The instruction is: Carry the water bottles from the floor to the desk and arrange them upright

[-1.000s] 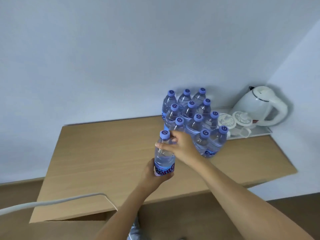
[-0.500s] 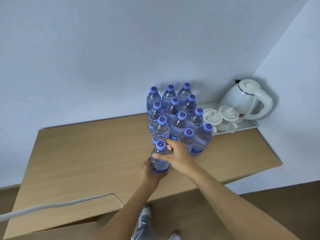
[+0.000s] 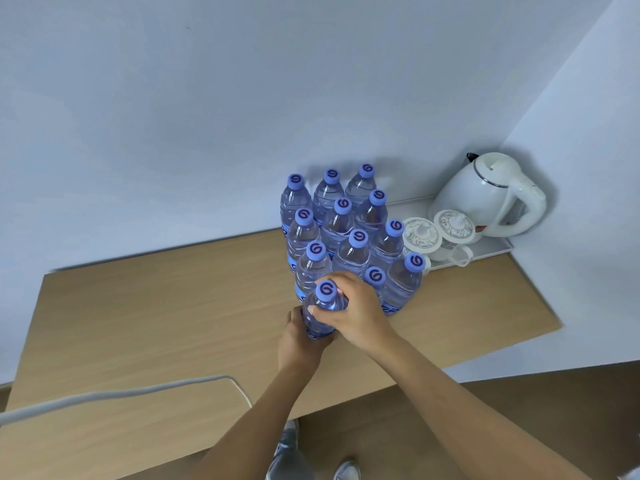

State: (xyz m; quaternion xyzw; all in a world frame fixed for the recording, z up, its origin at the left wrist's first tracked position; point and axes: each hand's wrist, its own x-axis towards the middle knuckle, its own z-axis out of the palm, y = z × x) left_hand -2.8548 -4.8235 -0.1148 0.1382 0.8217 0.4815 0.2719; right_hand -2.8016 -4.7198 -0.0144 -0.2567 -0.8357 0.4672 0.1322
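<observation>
- Since a second ago, the held bottle (image 3: 321, 313) has come down from above the desk's near edge and now stands upright at the near end of the bottle group (image 3: 346, 233), its base seemingly on the wooden desk (image 3: 173, 323), though the base itself is hidden by the hands.
- Both hands have travelled with it, away from the near edge and toward the group.
- The left hand (image 3: 300, 341) wraps the bottle's lower body from the near-left side; its fingers curl round the far side of the plastic and are mostly hidden.
- The right hand (image 3: 356, 311) grips the bottle's shoulder just under the purple cap (image 3: 326, 290): the thumb lies across the near side and the fingers curl round the right and far side, pressed close together.
- The bottle sits just near of the left-hand column, close against the next bottle in that column.
- The group stands upright on the far middle of the desk, three columns deep toward the wall (image 3: 242, 98), all with purple caps.
- Right of the bottles, a white tray (image 3: 495, 249) in the far right corner holds two lidded white cups (image 3: 438, 232) and a white electric kettle (image 3: 485, 195).
- A white cable (image 3: 121, 393) arcs across the near left part of the desk.
- Below the near edge of the desk, brown floor (image 3: 519, 403) shows, with the person's shoes (image 3: 346, 471) at the bottom of the view.
</observation>
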